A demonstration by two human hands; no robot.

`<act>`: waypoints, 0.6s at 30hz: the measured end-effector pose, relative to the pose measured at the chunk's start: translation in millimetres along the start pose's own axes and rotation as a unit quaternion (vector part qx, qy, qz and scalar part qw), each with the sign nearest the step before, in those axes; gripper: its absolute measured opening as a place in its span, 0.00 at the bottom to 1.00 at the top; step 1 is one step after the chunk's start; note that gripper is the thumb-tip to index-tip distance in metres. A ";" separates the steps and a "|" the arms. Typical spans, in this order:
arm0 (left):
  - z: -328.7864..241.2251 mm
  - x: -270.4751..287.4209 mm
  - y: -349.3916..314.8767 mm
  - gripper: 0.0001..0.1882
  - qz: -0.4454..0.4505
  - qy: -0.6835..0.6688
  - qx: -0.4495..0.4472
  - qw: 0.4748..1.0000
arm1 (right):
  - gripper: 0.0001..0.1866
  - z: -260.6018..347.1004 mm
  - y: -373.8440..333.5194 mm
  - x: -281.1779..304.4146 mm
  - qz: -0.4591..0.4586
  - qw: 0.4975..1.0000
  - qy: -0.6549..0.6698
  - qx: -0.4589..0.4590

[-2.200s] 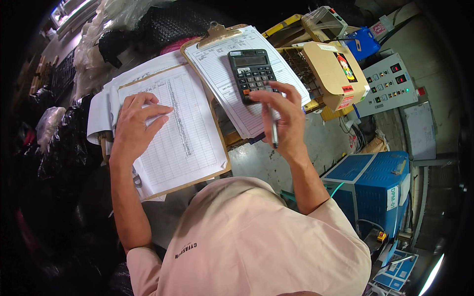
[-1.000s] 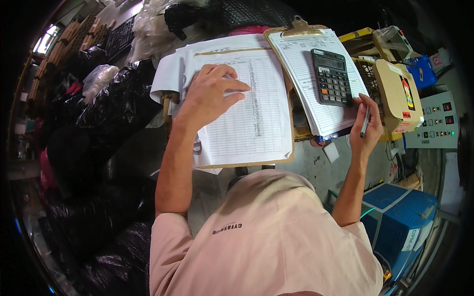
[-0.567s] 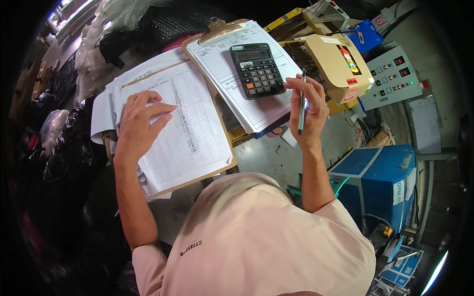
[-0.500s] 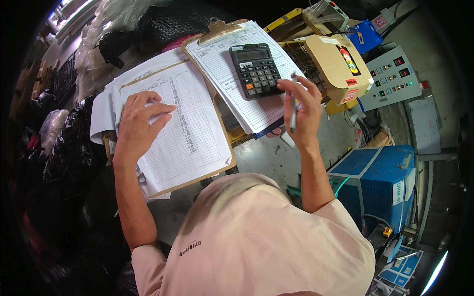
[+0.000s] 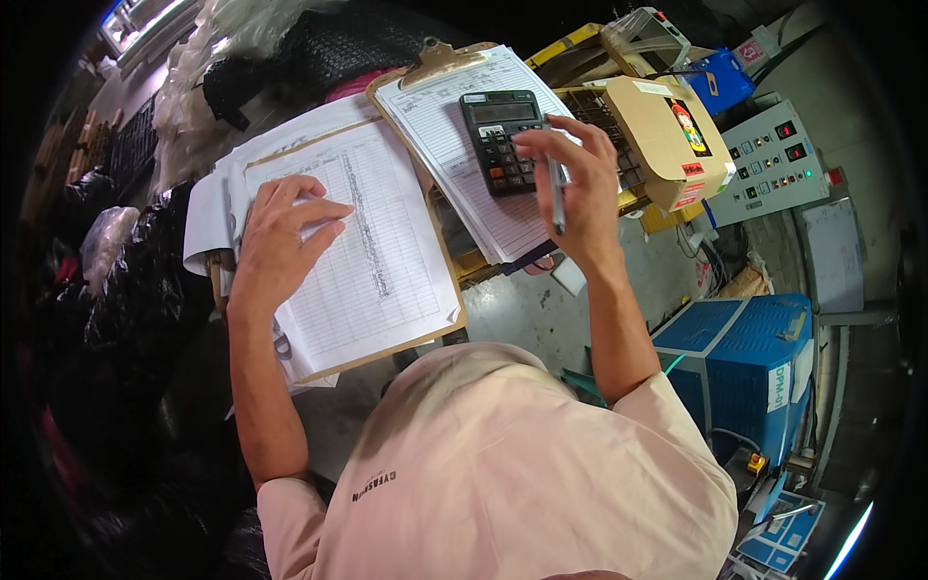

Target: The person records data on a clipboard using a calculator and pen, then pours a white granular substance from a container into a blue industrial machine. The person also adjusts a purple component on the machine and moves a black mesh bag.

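My left hand [image 5: 280, 242] rests with fingers apart on a ruled sheet [image 5: 406, 261] that bears a column of handwriting. That sheet lies on a brown board. To its right, a clipboard [image 5: 440, 66] with a metal clip carries a stack of lined forms [image 5: 435, 126]. On the forms lies a black calculator [image 5: 498, 135] with grey keys and one orange key. My right hand [image 5: 585, 193] is over the calculator's right side, a finger reaching across its keys; whether it presses one I cannot tell. A slim grey pen [image 5: 556, 198] is held in the same hand, pointing downward.
A tan cardboard box [image 5: 657, 135] stands right of the clipboard, near a blue case [image 5: 720, 79]. Beyond is a grey control panel [image 5: 770, 159] with lit displays. A blue machine housing [image 5: 735, 348] stands at the right. Black plastic wrapping [image 5: 145, 290] fills the left side.
My right hand has moved left with the pen, over the calculator's keys. My left hand stays on the ruled sheet. The whole view has shifted slightly.
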State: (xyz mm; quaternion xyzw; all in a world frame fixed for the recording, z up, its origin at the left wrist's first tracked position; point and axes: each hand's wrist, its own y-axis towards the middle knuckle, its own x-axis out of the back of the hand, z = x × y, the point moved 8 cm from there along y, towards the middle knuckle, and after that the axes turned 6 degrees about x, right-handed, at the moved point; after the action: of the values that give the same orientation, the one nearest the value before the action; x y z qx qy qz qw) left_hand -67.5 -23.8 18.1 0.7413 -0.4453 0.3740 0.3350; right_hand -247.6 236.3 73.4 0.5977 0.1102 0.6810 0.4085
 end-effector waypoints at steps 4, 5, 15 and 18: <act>-0.1 -0.8 0.1 0.11 0.007 -0.002 0.012 1.000 | 0.20 1.0 -26.1 7.6 -0.003 0.999 0.015 -0.028; -1.1 -1.3 0.6 0.11 0.008 -0.001 0.012 1.000 | 0.20 -2.1 -29.7 4.9 -0.002 1.000 0.011 -0.026; -0.9 0.1 1.2 0.12 0.000 -0.003 -0.002 1.000 | 0.21 -0.5 -17.3 1.3 -0.035 0.999 0.025 -0.006; 0.0 0.5 0.4 0.11 -0.001 0.000 0.003 1.000 | 0.21 2.3 -19.4 -1.8 -0.060 0.998 0.031 0.004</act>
State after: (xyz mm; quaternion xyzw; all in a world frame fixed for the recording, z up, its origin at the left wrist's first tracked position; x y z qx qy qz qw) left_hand -67.8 -24.2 18.6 0.7425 -0.4437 0.3752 0.3332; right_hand -237.3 246.6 60.3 0.5702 0.1615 0.6729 0.4428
